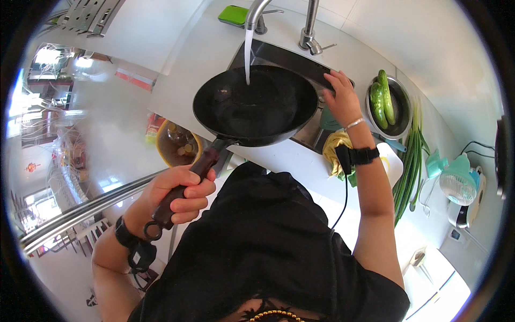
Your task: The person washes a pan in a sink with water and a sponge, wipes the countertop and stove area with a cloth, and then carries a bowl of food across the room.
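Note:
My left hand [186, 196] is closed around the dark brown handle [171, 205] of a black frying pan [261, 108]. The pan is held over a sink [277, 54], its inside facing up. From the curved metal faucet [254, 16] a stream of water [248, 56] runs down into the pan. My right hand [342, 94] is empty, its fingers apart, over the sink's right side beyond the pan's rim. Whether its fingertips touch the sink edge I cannot tell. Below that hand a green item [329, 120] shows partly in the sink; the pan hides much of the basin.
Right of the sink, a metal bowl [403, 114] holds two cucumbers [382, 100]. Scallions [410, 173] lie beside it, near a mint-green fan [458, 181]. A yellow cloth [336, 151] hangs at the counter's front edge. A yellow-rimmed bin [161, 147] stands lower left. A green sponge [234, 15] sits behind the sink.

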Demonstrator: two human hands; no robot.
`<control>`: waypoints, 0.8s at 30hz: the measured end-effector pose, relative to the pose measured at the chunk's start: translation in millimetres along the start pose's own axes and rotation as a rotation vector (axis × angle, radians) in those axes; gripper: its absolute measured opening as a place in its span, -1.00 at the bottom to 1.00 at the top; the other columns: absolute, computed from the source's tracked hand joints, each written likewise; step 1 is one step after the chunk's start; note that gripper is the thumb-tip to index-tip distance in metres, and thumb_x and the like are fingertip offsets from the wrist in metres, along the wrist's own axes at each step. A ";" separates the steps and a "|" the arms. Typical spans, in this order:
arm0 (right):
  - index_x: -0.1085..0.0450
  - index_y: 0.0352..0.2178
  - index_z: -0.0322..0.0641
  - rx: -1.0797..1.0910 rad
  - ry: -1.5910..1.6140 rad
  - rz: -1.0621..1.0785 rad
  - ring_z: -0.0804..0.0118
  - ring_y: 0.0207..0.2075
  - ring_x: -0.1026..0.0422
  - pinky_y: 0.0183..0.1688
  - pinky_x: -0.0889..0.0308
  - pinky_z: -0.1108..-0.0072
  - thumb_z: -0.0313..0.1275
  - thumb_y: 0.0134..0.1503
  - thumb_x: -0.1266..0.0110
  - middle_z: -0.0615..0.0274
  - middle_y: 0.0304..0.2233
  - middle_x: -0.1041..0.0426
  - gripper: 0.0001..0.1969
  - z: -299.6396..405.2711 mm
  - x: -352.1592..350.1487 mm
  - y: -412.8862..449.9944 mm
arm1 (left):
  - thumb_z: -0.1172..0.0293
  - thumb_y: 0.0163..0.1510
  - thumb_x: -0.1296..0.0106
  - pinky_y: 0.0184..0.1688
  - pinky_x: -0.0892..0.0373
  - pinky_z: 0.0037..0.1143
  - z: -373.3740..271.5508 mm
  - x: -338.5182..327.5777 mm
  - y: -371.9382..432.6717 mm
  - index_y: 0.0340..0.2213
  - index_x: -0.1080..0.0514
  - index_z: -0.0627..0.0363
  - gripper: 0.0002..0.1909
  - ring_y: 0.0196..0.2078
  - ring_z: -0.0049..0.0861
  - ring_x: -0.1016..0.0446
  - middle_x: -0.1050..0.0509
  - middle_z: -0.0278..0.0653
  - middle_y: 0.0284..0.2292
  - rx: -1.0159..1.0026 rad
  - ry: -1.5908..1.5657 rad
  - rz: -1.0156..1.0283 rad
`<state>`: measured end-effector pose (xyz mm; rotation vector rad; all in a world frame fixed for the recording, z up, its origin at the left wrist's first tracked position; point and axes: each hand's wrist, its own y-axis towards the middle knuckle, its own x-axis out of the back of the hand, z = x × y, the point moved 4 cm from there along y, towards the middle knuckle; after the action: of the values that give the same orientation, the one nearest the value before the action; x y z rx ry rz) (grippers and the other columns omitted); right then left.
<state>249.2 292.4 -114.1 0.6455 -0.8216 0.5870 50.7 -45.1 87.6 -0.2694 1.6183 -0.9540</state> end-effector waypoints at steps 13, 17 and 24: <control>-0.46 -0.06 -0.22 -0.276 -0.060 0.013 -0.08 0.17 -0.32 0.18 -0.28 0.30 -0.53 0.07 -0.14 0.02 0.03 -0.44 -0.66 33.9 59.5 -130.5 | 0.53 0.16 0.05 -0.78 -0.21 -0.56 14.5 136.5 42.8 -0.20 -0.23 0.17 -0.82 -0.79 -0.60 -0.23 -0.21 -0.32 -0.68 0.110 0.229 0.246; -0.46 -0.06 -0.24 -0.312 -0.048 0.057 -0.01 0.17 -0.34 0.19 -0.25 0.36 -0.49 0.13 -0.11 0.05 0.05 -0.45 -0.69 46.6 60.5 -148.2 | 0.62 0.09 0.03 -0.76 -0.21 -0.54 23.6 152.9 62.1 -0.20 -0.21 0.12 -0.75 -0.80 -0.54 -0.25 -0.21 -0.30 -0.69 -0.003 0.531 0.196; -0.46 -0.07 -0.25 -0.373 -0.016 0.115 -0.08 0.18 -0.32 0.21 -0.24 0.31 -0.44 0.11 -0.13 -0.01 0.03 -0.46 -0.68 53.7 55.6 -160.7 | 0.61 0.06 0.03 -0.70 -0.28 -0.54 22.4 177.7 77.4 -0.21 -0.17 0.17 -0.73 -0.75 -0.52 -0.33 -0.28 -0.27 -0.64 -0.238 0.840 0.137</control>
<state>365.5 159.7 -87.9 0.2640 -0.9580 0.5146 43.0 -118.3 -93.0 0.1096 2.4882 -0.8072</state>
